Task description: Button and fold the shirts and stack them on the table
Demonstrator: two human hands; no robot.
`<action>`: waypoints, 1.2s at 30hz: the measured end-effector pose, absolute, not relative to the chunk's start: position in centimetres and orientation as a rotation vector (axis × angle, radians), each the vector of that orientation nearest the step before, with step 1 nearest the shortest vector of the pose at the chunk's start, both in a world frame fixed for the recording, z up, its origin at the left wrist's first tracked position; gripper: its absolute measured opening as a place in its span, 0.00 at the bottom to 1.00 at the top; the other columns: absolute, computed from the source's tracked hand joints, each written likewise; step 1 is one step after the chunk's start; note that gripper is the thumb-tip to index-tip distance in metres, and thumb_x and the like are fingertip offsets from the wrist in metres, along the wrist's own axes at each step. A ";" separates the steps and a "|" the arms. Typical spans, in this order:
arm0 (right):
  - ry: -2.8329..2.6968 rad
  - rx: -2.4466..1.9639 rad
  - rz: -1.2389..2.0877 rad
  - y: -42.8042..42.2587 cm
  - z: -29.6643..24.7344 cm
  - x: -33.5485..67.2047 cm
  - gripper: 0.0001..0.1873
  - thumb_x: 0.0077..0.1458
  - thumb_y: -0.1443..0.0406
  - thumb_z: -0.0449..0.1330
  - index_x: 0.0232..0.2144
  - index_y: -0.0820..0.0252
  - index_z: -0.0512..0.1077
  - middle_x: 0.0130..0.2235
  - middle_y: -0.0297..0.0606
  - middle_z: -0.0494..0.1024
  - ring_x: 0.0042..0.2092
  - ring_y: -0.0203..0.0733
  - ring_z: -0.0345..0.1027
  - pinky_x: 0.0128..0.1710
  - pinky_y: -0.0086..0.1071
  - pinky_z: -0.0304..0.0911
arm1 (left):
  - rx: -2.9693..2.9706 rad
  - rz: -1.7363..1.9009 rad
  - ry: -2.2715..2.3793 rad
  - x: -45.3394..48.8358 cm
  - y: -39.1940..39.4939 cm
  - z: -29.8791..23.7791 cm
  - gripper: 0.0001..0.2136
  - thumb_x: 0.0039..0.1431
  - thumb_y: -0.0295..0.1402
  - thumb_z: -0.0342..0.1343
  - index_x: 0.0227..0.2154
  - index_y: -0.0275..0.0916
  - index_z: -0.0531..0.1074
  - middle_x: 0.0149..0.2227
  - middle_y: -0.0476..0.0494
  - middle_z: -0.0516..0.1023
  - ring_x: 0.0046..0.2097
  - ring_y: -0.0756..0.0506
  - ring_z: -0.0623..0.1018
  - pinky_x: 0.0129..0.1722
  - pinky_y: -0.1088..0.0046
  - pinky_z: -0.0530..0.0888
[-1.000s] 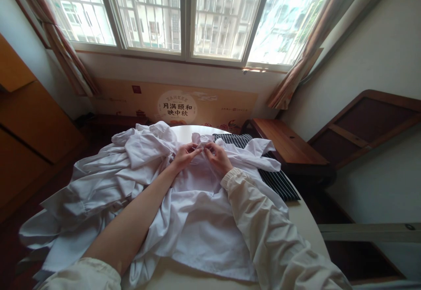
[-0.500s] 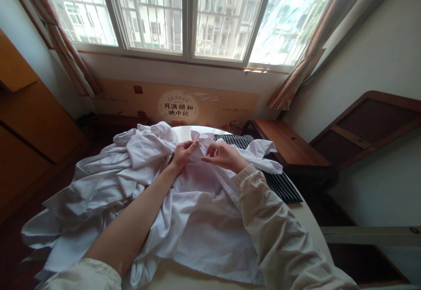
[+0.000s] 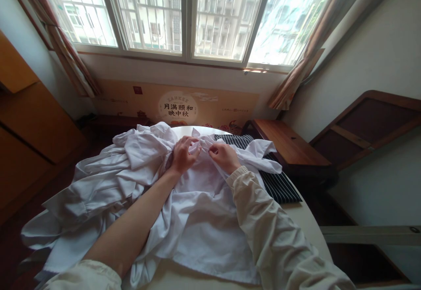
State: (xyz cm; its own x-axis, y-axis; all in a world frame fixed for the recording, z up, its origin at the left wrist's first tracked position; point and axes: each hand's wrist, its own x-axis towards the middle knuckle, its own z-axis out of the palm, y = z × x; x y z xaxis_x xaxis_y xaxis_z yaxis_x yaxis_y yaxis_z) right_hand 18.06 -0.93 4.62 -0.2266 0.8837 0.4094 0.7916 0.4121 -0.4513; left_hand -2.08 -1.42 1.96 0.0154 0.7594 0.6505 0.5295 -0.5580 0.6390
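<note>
A white shirt (image 3: 204, 220) lies spread on a round pale table (image 3: 305, 224), its collar end at the far side. My left hand (image 3: 183, 154) grips a bunch of the white fabric near the collar. Close beside it, my right hand (image 3: 224, 156) pinches the same collar area with fingers closed on the cloth. More crumpled white garments (image 3: 98, 185) are heaped to the left, hanging over the table's edge.
A black-and-white striped cloth (image 3: 279, 185) lies under the shirt at the right. A wooden side table (image 3: 289, 145) and a wooden chair frame (image 3: 368, 123) stand to the right. A printed cardboard panel (image 3: 177, 104) leans below the window; wooden cabinet (image 3: 29, 123) at left.
My right hand opened and drew slightly right half a second ago, then came back and closed on the collar. My left hand shifted its grip on the fabric.
</note>
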 end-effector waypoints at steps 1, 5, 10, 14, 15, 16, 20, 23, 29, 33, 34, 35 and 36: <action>-2.042 -1.407 0.229 -0.7 4.4 18.1 0.05 0.57 0.63 0.66 0.30 0.54 0.82 0.31 0.38 0.83 0.33 0.45 0.76 0.34 0.34 0.60 | 2.168 1.522 1.410 -2.0 -1.8 2.2 0.09 0.62 0.37 0.63 0.43 0.42 0.80 0.45 0.39 0.81 0.48 0.39 0.79 0.56 0.61 0.71; -2.013 -1.351 0.364 0.0 3.6 18.4 0.05 0.57 0.64 0.66 0.30 0.55 0.82 0.30 0.37 0.82 0.33 0.43 0.75 0.36 0.33 0.64 | 2.327 1.226 1.522 -1.9 -2.4 2.1 0.07 0.61 0.38 0.63 0.29 0.43 0.79 0.31 0.43 0.80 0.35 0.41 0.78 0.41 0.65 0.70; -1.995 -1.272 0.522 0.6 3.0 18.9 0.07 0.57 0.65 0.64 0.31 0.56 0.83 0.31 0.36 0.83 0.34 0.43 0.76 0.37 0.34 0.66 | 2.416 0.992 1.554 -1.9 -2.0 0.8 0.08 0.55 0.41 0.67 0.29 0.42 0.80 0.31 0.41 0.81 0.31 0.41 0.77 0.38 0.65 0.69; -2.027 -1.215 0.649 0.6 3.2 19.2 0.09 0.55 0.69 0.62 0.31 0.58 0.84 0.33 0.37 0.84 0.36 0.44 0.77 0.38 0.34 0.67 | 2.388 1.018 1.514 -2.0 -1.7 0.2 0.08 0.57 0.39 0.67 0.36 0.43 0.83 0.41 0.38 0.82 0.37 0.38 0.79 0.41 0.63 0.71; -2.028 -1.200 0.690 0.6 3.4 19.2 0.09 0.54 0.69 0.61 0.32 0.58 0.84 0.33 0.37 0.84 0.37 0.44 0.77 0.39 0.34 0.67 | 2.372 1.029 1.490 -2.0 -1.7 0.1 0.07 0.58 0.39 0.66 0.36 0.43 0.83 0.42 0.38 0.82 0.37 0.38 0.79 0.43 0.62 0.71; -2.022 -1.191 0.722 0.5 3.5 19.2 0.09 0.53 0.69 0.62 0.32 0.58 0.84 0.33 0.37 0.84 0.37 0.45 0.77 0.39 0.34 0.68 | 2.356 1.039 1.464 -2.0 -1.6 0.1 0.07 0.59 0.39 0.65 0.36 0.44 0.84 0.43 0.38 0.82 0.37 0.39 0.79 0.44 0.62 0.72; -1.964 -1.222 0.699 0.4 3.4 18.8 0.08 0.52 0.67 0.63 0.32 0.58 0.84 0.34 0.37 0.84 0.38 0.46 0.78 0.40 0.35 0.69 | 2.329 1.046 1.389 -2.1 -1.4 -0.1 0.07 0.62 0.35 0.62 0.36 0.45 0.85 0.44 0.40 0.83 0.37 0.40 0.80 0.45 0.63 0.73; -1.942 -1.251 0.639 0.6 2.4 18.3 0.07 0.53 0.67 0.64 0.32 0.59 0.83 0.33 0.37 0.84 0.36 0.45 0.77 0.39 0.35 0.70 | 2.326 1.044 1.340 -2.2 -1.3 -0.2 0.08 0.62 0.32 0.60 0.36 0.44 0.85 0.42 0.41 0.83 0.37 0.41 0.80 0.44 0.64 0.74; -1.947 -1.301 0.618 1.6 1.8 17.9 0.09 0.53 0.69 0.63 0.33 0.58 0.84 0.34 0.37 0.84 0.36 0.42 0.77 0.41 0.33 0.70 | 2.219 1.174 1.092 -2.3 -1.2 0.2 0.07 0.63 0.33 0.60 0.37 0.40 0.83 0.40 0.42 0.82 0.40 0.44 0.80 0.45 0.68 0.75; -1.948 -1.386 0.566 2.5 3.8 17.9 0.09 0.53 0.70 0.63 0.31 0.58 0.84 0.33 0.35 0.85 0.37 0.42 0.78 0.41 0.31 0.70 | 2.199 1.181 0.928 -2.5 -1.4 0.9 0.06 0.63 0.33 0.61 0.36 0.39 0.82 0.40 0.43 0.80 0.40 0.46 0.79 0.42 0.72 0.75; -1.913 -1.412 0.554 2.8 4.2 17.9 0.09 0.52 0.70 0.63 0.32 0.58 0.84 0.34 0.35 0.85 0.38 0.42 0.78 0.42 0.31 0.70 | 2.200 1.171 0.898 -2.5 -1.5 1.1 0.06 0.63 0.34 0.61 0.36 0.39 0.82 0.40 0.42 0.80 0.39 0.46 0.78 0.41 0.73 0.74; -1.863 -1.434 0.549 3.0 4.5 17.8 0.08 0.52 0.70 0.63 0.32 0.58 0.84 0.35 0.36 0.85 0.39 0.43 0.79 0.43 0.31 0.70 | 2.203 1.154 0.875 -2.5 -1.6 1.2 0.06 0.63 0.34 0.62 0.36 0.38 0.83 0.40 0.42 0.79 0.38 0.47 0.78 0.39 0.74 0.74; -1.810 -1.444 0.556 3.2 4.6 17.7 0.08 0.52 0.70 0.64 0.33 0.58 0.84 0.35 0.36 0.85 0.40 0.43 0.79 0.45 0.31 0.70 | 2.207 1.133 0.860 -2.6 -1.7 1.3 0.07 0.62 0.34 0.62 0.36 0.38 0.83 0.39 0.42 0.79 0.37 0.48 0.77 0.37 0.74 0.73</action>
State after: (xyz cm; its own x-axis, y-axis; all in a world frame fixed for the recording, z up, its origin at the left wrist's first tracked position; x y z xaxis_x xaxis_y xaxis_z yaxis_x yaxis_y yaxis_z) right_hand 17.66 3.17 4.58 -0.0905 0.9559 0.2795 0.6341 0.2718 -0.7239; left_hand -2.56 -1.74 1.29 0.4512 0.7275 0.5170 0.3019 -0.6695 0.6787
